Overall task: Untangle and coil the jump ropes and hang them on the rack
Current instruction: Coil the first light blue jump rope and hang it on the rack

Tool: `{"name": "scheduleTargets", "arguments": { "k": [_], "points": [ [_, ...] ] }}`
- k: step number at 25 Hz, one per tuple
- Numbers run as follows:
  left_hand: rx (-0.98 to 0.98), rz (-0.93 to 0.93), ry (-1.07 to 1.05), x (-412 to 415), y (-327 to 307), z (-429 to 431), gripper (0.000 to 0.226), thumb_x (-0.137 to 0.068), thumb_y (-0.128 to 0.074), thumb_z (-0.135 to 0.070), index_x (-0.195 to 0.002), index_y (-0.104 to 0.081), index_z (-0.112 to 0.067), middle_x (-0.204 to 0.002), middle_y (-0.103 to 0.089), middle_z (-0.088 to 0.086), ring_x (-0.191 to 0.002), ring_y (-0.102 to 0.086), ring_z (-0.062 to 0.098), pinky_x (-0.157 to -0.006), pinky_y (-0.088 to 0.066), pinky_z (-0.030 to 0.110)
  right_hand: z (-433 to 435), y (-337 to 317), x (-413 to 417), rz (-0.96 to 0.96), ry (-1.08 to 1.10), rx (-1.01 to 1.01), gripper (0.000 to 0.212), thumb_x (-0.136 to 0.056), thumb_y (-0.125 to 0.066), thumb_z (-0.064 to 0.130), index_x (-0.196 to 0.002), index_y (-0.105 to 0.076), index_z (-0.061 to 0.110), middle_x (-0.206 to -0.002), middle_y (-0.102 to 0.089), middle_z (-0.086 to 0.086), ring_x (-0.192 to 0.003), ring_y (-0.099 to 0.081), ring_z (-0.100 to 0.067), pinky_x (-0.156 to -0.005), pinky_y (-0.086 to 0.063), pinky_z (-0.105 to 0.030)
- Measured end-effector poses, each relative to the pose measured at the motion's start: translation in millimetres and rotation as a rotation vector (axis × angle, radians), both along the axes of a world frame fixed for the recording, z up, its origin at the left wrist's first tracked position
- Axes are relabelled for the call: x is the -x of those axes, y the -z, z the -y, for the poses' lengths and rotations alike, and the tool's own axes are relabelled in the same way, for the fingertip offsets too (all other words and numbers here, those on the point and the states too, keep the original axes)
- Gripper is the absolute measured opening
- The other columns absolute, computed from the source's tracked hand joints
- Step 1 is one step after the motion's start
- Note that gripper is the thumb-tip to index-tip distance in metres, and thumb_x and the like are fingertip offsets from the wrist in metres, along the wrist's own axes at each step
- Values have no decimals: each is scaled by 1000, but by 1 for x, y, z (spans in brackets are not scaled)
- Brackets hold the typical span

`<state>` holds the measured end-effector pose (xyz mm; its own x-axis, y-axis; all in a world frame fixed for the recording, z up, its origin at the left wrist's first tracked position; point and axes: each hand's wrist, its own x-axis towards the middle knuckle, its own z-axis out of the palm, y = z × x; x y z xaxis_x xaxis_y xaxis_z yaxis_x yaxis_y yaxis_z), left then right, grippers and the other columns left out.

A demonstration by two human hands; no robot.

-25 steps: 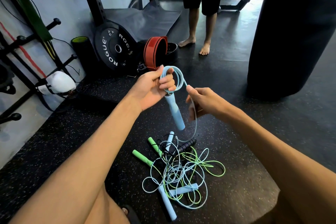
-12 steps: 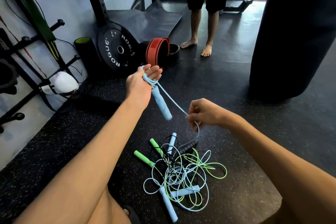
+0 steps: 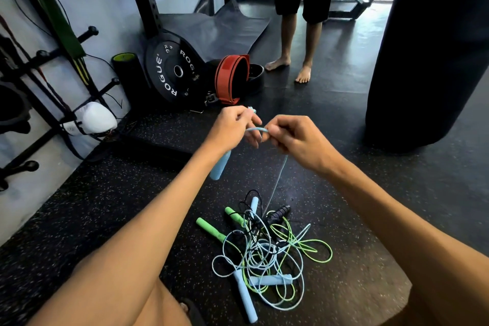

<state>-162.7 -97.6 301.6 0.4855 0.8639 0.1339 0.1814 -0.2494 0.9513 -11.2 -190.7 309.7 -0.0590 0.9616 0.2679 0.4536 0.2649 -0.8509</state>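
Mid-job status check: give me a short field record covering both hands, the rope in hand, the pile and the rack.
left hand: grips blue rope; handle hangs below it
right hand: pinches the same rope, close to the left hand
rope run: from right hand down into pile
pile: blue, green and black ropes, tangled
rack: on the left wall, out of the hands' grasp

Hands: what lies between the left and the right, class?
A short span of blue rope, gripped by the left hand and the right hand; head view.
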Motion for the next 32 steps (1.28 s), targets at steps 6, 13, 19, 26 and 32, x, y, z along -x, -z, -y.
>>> {"name": "scheduleTargets", "arguments": {
  "k": [6, 13, 19, 26, 32],
  "points": [
    [205, 17, 299, 1, -6, 11, 51, -107, -31, -26, -83, -62, 5, -44, -37, 5, -39, -28, 17, -47, -28, 29, -6, -3, -12, -212, 211, -42, 28, -102, -51, 11, -81, -69, 9, -58, -49, 2, -53, -37, -14, -52, -30, -30],
    [427, 157, 378, -1, -13, 17, 44, -103, -43, -29, -61, -42, -14, -46, -19, -7, -43, -12, 11, -48, -13, 30, -7, 6, -19, -206, 272, 43, 19, -102, -52, 14, -90, -63, 5, -60, -61, -2, -53, -55, -18, -54, -48, -34],
    [501, 284, 344, 0, -10, 15, 44, -103, -43, -30, -61, -42, -16, -49, -19, -7, -44, -12, 10, -46, -15, 26, -5, 27, -18, -68, -15, 490, 13, -96, -55, 2, -107, -61, -2, -99, -77, -12, -92, -70, -17, -81, -52, -34],
    [467, 397, 160, 2, -9, 5, 41, -104, -44, -29, -65, -45, -14, -48, -19, -7, -40, -16, 8, -45, -20, 24, -4, 43, -17, -235, 108, 554, 11, -103, -49, 11, -98, -55, 4, -96, -76, -21, -81, -72, -30, -74, -59, -36],
    [275, 136, -184, 5, 3, -8, 41, -104, -45, -29, -67, -47, -11, -38, -28, -9, -32, -24, 7, -39, -27, 21, -8, 4, -20, -1023, 100, 305, 16, -104, -36, 1, -103, -52, -2, -96, -73, -28, -90, -74, -39, -71, -63, -39]
  ]
}}
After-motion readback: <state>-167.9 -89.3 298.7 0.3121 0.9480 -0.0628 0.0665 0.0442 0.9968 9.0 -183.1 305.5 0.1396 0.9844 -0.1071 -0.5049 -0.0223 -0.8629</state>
